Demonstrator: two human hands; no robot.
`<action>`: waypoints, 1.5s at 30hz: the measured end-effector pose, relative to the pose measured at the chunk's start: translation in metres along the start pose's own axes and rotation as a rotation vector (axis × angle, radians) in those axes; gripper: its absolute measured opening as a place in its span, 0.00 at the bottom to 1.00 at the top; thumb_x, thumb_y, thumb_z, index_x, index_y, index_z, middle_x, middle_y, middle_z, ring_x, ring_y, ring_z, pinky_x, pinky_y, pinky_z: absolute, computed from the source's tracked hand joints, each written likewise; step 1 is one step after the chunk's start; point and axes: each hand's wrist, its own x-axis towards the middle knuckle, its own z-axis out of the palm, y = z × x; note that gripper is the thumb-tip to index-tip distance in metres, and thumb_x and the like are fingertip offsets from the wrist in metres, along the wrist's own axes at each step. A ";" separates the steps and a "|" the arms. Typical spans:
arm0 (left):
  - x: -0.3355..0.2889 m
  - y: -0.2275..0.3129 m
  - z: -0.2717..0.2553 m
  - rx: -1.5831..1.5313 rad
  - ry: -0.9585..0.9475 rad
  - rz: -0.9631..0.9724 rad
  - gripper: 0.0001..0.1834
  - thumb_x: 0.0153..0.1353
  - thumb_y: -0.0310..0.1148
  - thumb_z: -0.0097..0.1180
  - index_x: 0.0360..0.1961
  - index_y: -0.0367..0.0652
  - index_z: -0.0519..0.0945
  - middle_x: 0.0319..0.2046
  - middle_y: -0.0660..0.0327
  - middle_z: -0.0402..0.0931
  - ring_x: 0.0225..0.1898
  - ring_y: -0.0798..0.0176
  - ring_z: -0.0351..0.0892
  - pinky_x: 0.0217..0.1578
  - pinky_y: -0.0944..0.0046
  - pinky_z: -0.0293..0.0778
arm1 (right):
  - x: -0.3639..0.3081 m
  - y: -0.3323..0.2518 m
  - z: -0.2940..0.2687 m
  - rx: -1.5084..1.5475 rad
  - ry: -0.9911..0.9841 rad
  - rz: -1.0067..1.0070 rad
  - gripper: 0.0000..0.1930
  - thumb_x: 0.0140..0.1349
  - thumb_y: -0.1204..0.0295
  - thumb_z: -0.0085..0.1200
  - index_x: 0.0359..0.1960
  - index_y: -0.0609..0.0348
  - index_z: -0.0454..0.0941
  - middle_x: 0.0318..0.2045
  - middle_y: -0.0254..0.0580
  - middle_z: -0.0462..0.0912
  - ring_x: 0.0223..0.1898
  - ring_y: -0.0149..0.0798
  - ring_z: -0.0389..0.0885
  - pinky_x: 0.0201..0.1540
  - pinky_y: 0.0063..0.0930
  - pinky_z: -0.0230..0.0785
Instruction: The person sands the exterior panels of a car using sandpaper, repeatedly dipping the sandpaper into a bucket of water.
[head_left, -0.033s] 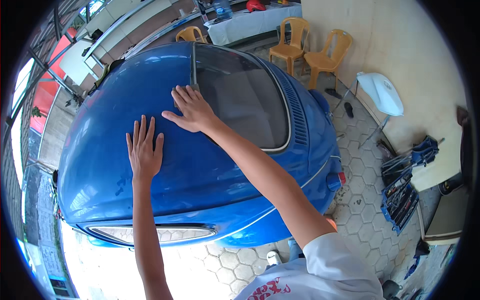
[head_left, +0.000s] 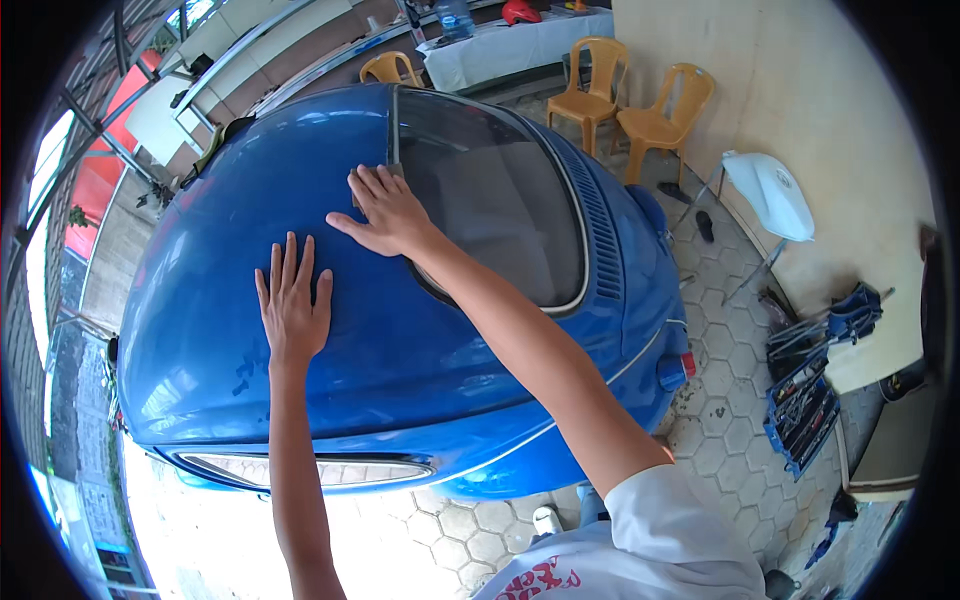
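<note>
Before me is a rounded blue car [head_left: 240, 170], seen from above, with a dark rear window [head_left: 480, 180] in a pale trim. My left hand [head_left: 295, 310] lies flat on the roof, palm down, fingers spread, with nothing in it. Further up and to the right, my right hand [head_left: 388, 218] presses on a small greyish-brown pad [head_left: 396, 171] beside the window's upper left corner. Its fingers lie over the pad and its thumb points away to the left. Most of the pad is hidden under the fingers, so its exact kind cannot be made out.
Yellow plastic chairs [head_left: 665, 120] and a white-covered table [head_left: 500, 52] stand beyond the car. A pale motorcycle fuel tank [head_left: 770, 195] rests on a stand at right. Below it, an opened blue toolbox [head_left: 803, 410] sits on the hexagonal paving. A side window [head_left: 370, 470] lies nearest me.
The view has shifted slightly, moving the scene a little to the right. Against the car, my right hand and the pad have slid slightly left and away from me. My left hand stays flat.
</note>
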 end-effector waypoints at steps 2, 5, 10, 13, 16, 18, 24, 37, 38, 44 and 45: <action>0.001 0.010 0.002 0.028 0.013 -0.034 0.28 0.73 0.48 0.39 0.70 0.51 0.67 0.72 0.57 0.59 0.74 0.50 0.52 0.73 0.41 0.41 | 0.034 0.027 0.005 0.004 -0.048 0.088 0.51 0.64 0.29 0.28 0.73 0.63 0.54 0.73 0.54 0.54 0.75 0.56 0.48 0.75 0.45 0.40; 0.001 0.015 -0.004 0.036 -0.053 -0.065 0.29 0.72 0.53 0.37 0.70 0.57 0.66 0.73 0.64 0.58 0.75 0.53 0.51 0.74 0.45 0.41 | 0.076 0.060 0.009 0.029 -0.089 0.103 0.52 0.63 0.28 0.26 0.73 0.62 0.53 0.74 0.53 0.53 0.76 0.55 0.46 0.76 0.44 0.39; 0.007 0.016 -0.007 0.046 -0.102 -0.085 0.32 0.70 0.59 0.35 0.70 0.60 0.67 0.72 0.65 0.59 0.75 0.54 0.51 0.74 0.46 0.41 | 0.094 0.075 0.011 -0.022 -0.066 0.134 0.56 0.59 0.24 0.29 0.73 0.65 0.54 0.74 0.55 0.53 0.76 0.57 0.45 0.76 0.46 0.37; 0.003 0.011 -0.010 0.021 -0.094 -0.149 0.28 0.70 0.51 0.40 0.69 0.57 0.69 0.71 0.62 0.61 0.74 0.54 0.53 0.74 0.45 0.40 | 0.049 0.045 0.013 0.107 -0.049 -0.079 0.58 0.58 0.23 0.32 0.72 0.70 0.53 0.73 0.59 0.53 0.75 0.61 0.44 0.76 0.47 0.36; 0.004 0.016 -0.011 0.008 -0.084 -0.152 0.28 0.70 0.50 0.40 0.69 0.56 0.69 0.71 0.62 0.61 0.74 0.54 0.53 0.74 0.45 0.40 | -0.033 0.012 -0.004 0.120 -0.035 -0.348 0.58 0.58 0.24 0.35 0.70 0.70 0.56 0.72 0.59 0.54 0.75 0.61 0.46 0.75 0.49 0.40; 0.003 0.018 -0.017 0.012 -0.073 -0.156 0.28 0.71 0.49 0.38 0.69 0.55 0.69 0.71 0.62 0.61 0.74 0.54 0.53 0.74 0.45 0.40 | -0.046 0.008 -0.012 0.133 -0.028 -0.391 0.57 0.58 0.24 0.36 0.70 0.69 0.57 0.72 0.58 0.55 0.75 0.60 0.47 0.75 0.48 0.41; 0.005 0.025 -0.017 0.006 -0.099 -0.176 0.29 0.72 0.52 0.35 0.69 0.55 0.68 0.71 0.64 0.61 0.75 0.56 0.52 0.74 0.46 0.40 | 0.087 0.078 -0.001 0.089 -0.133 0.045 0.56 0.60 0.25 0.29 0.73 0.65 0.51 0.75 0.56 0.49 0.76 0.58 0.42 0.76 0.45 0.36; 0.002 0.016 -0.013 -0.013 -0.065 -0.174 0.28 0.72 0.46 0.37 0.70 0.51 0.67 0.71 0.64 0.62 0.74 0.58 0.54 0.74 0.47 0.41 | -0.036 0.016 -0.016 -0.012 -0.208 -0.334 0.61 0.57 0.21 0.27 0.74 0.68 0.46 0.75 0.60 0.45 0.76 0.59 0.38 0.76 0.49 0.35; 0.002 0.016 -0.013 -0.012 -0.067 -0.178 0.28 0.72 0.46 0.37 0.70 0.51 0.67 0.71 0.64 0.62 0.74 0.58 0.54 0.74 0.47 0.41 | -0.021 0.020 -0.013 0.035 -0.223 -0.296 0.61 0.57 0.21 0.27 0.74 0.67 0.46 0.75 0.59 0.46 0.76 0.59 0.38 0.76 0.49 0.35; 0.008 0.019 -0.010 -0.016 0.003 -0.143 0.26 0.73 0.44 0.37 0.69 0.49 0.69 0.69 0.62 0.64 0.73 0.57 0.57 0.74 0.49 0.44 | 0.125 0.062 0.009 0.067 -0.220 0.162 0.59 0.57 0.22 0.24 0.74 0.66 0.49 0.75 0.57 0.46 0.76 0.58 0.38 0.76 0.47 0.32; 0.007 0.020 -0.006 -0.062 0.018 -0.169 0.26 0.73 0.43 0.36 0.69 0.49 0.68 0.69 0.62 0.65 0.73 0.56 0.57 0.73 0.50 0.46 | 0.124 0.057 0.012 0.054 -0.213 0.195 0.59 0.57 0.21 0.24 0.74 0.65 0.49 0.75 0.56 0.46 0.76 0.59 0.37 0.76 0.48 0.31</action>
